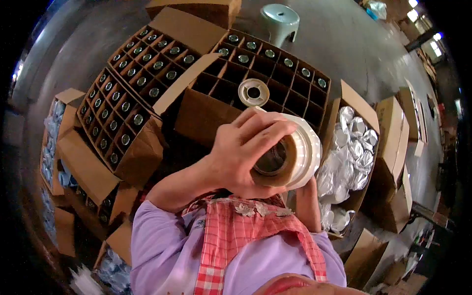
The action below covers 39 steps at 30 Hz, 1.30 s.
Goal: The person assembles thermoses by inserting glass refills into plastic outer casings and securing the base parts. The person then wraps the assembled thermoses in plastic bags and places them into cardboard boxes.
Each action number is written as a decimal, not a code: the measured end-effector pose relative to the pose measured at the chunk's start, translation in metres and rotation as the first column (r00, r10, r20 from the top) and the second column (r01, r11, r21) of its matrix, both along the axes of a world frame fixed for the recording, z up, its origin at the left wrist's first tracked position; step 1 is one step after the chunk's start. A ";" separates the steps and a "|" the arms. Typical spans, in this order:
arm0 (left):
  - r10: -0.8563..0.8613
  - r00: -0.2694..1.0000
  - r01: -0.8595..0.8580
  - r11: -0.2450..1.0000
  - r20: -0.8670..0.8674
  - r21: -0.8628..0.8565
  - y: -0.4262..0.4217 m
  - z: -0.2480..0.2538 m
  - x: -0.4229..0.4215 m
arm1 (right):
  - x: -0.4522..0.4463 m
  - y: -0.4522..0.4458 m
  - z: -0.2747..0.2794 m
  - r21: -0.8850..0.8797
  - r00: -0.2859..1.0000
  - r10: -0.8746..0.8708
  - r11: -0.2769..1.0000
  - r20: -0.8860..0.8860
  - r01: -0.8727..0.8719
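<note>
My left hand (248,147) is wrapped round the near side of a white round part with a faceted rim (310,152). Its tan-rimmed opening faces me, with something clear and glassy inside. My right forearm (308,204) rises behind this part, and the fingers of that hand are hidden by it. Just beyond my left hand, a cream plastic ring with a hole in its centre (244,93) appears over the divided carton (209,115). Glass pieces with shiny round tops stand in some of that carton's cells; other cells look dark.
More divided cartons (135,157) of glassware stand at left. An open box (361,96) of silvery wrapped pieces is at right, beside brown cartons (393,140). A pale green stool (280,22) stands beyond. Boxes of bluish plastic-wrapped items (113,268) are at lower left.
</note>
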<state>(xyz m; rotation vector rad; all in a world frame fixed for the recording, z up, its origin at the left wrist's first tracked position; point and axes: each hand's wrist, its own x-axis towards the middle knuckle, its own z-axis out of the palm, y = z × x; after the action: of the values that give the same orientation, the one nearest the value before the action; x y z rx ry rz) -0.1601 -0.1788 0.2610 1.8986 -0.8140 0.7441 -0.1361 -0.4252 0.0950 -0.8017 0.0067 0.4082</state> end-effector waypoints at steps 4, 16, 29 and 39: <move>-0.104 0.994 0.105 0.994 0.029 -0.013 0.017 -0.021 0.011 | 0.006 -0.024 -0.018 -0.287 0.996 0.042 0.958 0.079 -0.018; -0.419 0.471 -0.293 0.756 -0.777 -0.585 0.092 -0.108 0.028 | 0.080 0.016 0.039 -0.646 0.872 0.481 0.693 0.084 -0.320; -0.502 0.511 -0.656 0.297 -0.698 -0.694 0.142 -0.255 0.004 | 0.159 0.014 -0.110 -0.840 0.703 0.489 0.127 0.516 0.528; -0.586 0.471 -0.772 0.086 -0.659 -0.629 0.132 -0.230 0.017 | 0.232 0.088 -0.161 -0.791 0.395 0.915 -0.183 0.081 0.585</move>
<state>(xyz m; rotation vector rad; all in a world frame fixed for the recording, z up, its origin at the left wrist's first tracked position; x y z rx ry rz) -0.1433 -0.0470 0.0315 0.5963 0.6693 0.0670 0.0955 -0.3368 -0.0655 -2.8382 -1.2128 0.2133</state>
